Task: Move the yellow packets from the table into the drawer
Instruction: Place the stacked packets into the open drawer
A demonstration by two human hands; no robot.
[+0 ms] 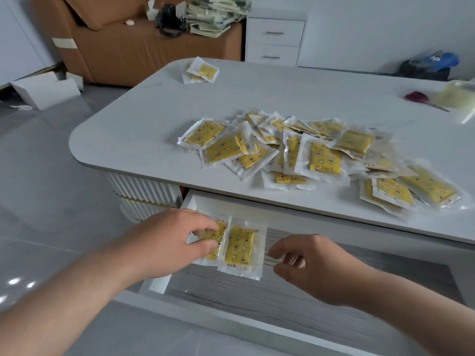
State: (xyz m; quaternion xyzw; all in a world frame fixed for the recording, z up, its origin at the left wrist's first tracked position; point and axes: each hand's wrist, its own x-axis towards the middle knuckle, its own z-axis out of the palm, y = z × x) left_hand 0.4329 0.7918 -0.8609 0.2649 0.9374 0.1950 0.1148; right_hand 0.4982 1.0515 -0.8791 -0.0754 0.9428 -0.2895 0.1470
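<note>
A heap of several yellow packets [318,155] in clear wrappers lies on the white table [144,129]. A small separate stack of packets [201,71] sits near the table's far edge. Below the tabletop the drawer [308,299] stands pulled out, its wood-grain bottom showing. Two stacks of packets [240,246] lie side by side at the drawer's back left. My left hand [169,242] rests on the left stack, fingers and thumb touching its top packet. My right hand [308,263] hovers beside the right stack, fingertips curled near its wrapper edge; I cannot tell whether it pinches the wrapper.
Red-handled scissors [417,96] and a pale plastic bag [457,97] lie at the table's far right. A brown sofa [123,44] with stacked papers, a white drawer cabinet [275,39] and a white box [46,89] on the floor stand beyond the table.
</note>
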